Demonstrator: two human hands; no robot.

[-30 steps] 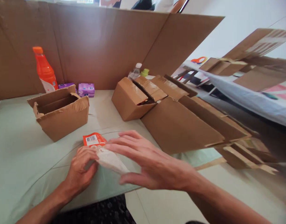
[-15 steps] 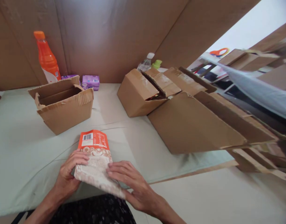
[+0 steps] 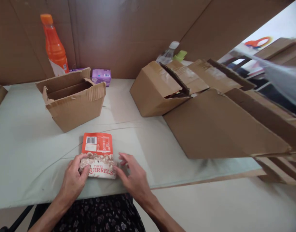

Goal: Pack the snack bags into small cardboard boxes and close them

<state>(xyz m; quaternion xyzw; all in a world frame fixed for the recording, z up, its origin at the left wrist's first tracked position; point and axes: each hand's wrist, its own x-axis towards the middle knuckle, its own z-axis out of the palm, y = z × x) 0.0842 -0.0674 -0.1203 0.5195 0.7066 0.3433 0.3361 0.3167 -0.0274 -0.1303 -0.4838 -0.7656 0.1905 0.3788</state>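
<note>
A red and white snack bag (image 3: pixel 97 144), printed "THREE SQUIRRELS", lies on the cloth-covered table close to my body. Its barcode end points away from me, and its near part is folded up over itself. My left hand (image 3: pixel 74 174) grips the folded left edge, thumb on the front and fingers over the top. At the right edge, my right hand (image 3: pixel 133 172) has its thumb at the fold, while its fingers stand apart from the bag. Beyond the bag stands an open cardboard box (image 3: pixel 77 111).
Behind the open box are an orange bottle (image 3: pixel 55 48) and a purple packet (image 3: pixel 101 76). Cardboard boxes (image 3: pixel 160 90) fill the right side, a clear bottle (image 3: pixel 168 53) behind them. A cardboard wall (image 3: pixel 128 35) closes off the back. The table's near edge (image 3: pixel 186 183) runs below the boxes.
The bag's near part has been folded upward, so the lettering now shows. My right hand's fingers have come off the bag's surface. The view has shifted, moving the surroundings rightward and up.
</note>
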